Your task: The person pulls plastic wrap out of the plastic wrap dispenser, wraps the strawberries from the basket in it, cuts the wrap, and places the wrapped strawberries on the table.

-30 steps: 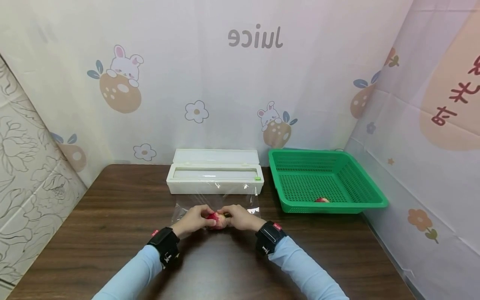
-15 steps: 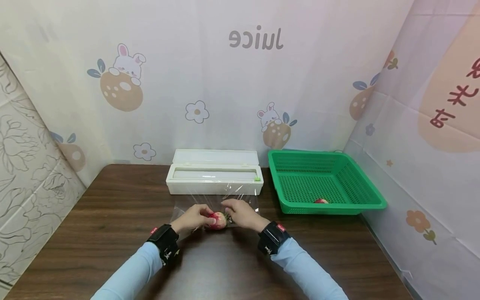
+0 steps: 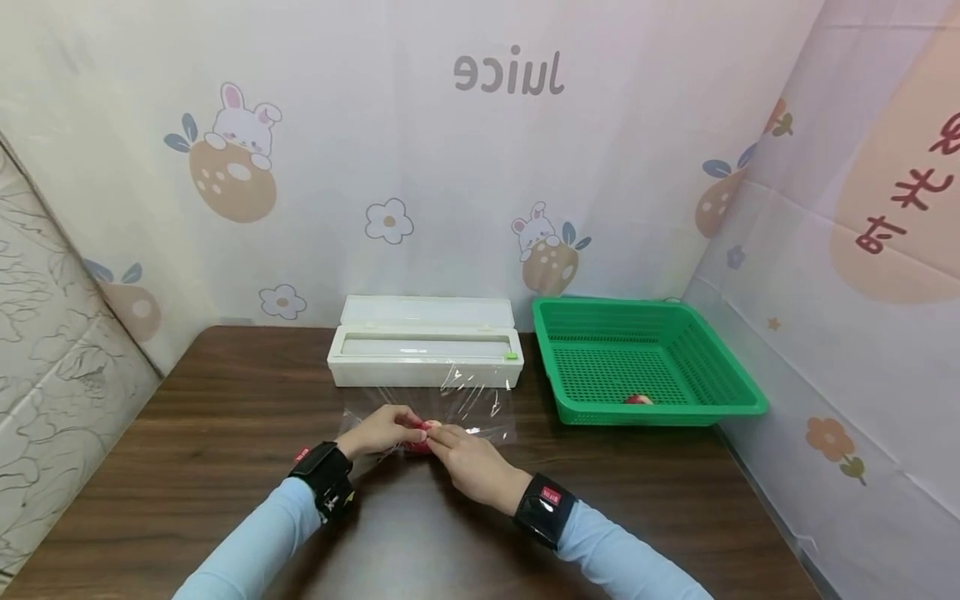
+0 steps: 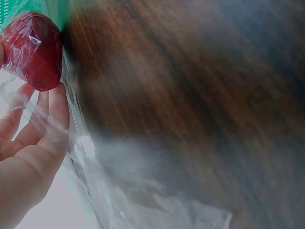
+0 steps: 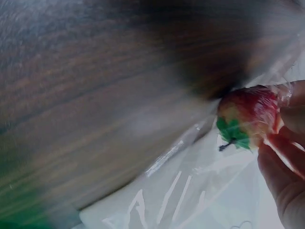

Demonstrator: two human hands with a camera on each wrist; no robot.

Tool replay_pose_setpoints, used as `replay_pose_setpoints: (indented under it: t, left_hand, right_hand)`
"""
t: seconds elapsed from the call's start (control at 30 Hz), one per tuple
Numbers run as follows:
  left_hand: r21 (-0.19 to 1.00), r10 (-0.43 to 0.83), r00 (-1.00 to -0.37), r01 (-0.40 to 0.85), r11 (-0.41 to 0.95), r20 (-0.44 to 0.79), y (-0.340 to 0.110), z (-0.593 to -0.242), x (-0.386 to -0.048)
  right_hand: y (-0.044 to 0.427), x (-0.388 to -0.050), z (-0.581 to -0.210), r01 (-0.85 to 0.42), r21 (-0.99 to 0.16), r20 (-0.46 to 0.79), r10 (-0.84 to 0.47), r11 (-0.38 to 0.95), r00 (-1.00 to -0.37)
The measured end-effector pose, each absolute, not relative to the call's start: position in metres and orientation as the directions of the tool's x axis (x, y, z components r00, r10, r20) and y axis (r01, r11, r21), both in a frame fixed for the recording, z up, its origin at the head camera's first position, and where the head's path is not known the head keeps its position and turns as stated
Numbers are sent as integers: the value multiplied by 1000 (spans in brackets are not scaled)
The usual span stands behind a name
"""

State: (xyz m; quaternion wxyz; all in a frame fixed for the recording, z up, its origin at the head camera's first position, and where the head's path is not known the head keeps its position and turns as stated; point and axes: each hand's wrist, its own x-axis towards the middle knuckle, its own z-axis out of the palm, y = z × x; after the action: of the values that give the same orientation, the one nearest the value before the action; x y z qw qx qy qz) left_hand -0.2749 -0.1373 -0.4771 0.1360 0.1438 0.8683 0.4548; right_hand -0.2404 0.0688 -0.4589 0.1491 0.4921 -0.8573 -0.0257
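Observation:
A small red-and-yellow fruit [image 5: 245, 117] with green round its short dark stem lies in clear plastic wrap on the table. In the left wrist view the film covers its red side. My left hand [image 3: 382, 431] holds the fruit from the left, its fingertips against it in the left wrist view. My right hand [image 3: 474, 467] reaches across from the right. Its fairly straight fingers [image 5: 274, 171] touch the wrapped fruit. In the head view the hands hide much of the fruit. The plastic wrap [image 3: 476, 408] stretches from the hands back to the white dispenser box.
Behind the hands stands the white wrap dispenser [image 3: 425, 372], its lid raised and a green slider at its right end. A green basket [image 3: 660, 414] to its right holds another reddish fruit [image 3: 638, 399]. Printed curtains [image 3: 420, 150] enclose the brown table [image 3: 247, 392].
My right hand first let go of the fruit's right side and lifted slightly, then moved left and over it with the film. My left hand has stayed at the fruit.

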Motion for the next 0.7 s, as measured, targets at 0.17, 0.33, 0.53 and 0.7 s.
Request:
replay_pose_setpoints:
  t: [0.17, 0.33, 0.53, 0.7]
  left_hand:
    - [841, 389, -912, 104, 531, -132, -138, -478, -278]
    - [850, 389, -911, 92, 519, -139, -139, -476, -280]
    - [859, 401, -905, 89, 504, -141, -143, -479, -282]
    - [879, 427, -888, 61, 472, -168, -147, -481, -283]
  right_hand:
    - [68, -246, -463, -827, 145, 276, -825, 543, -493]
    - [62, -253, -466, -820, 86, 323, -794, 566, -515]
    - [56, -262, -466, -790, 45, 293, -764, 611, -574]
    - [51, -268, -466, -770, 46, 281, -748, 636, -601]
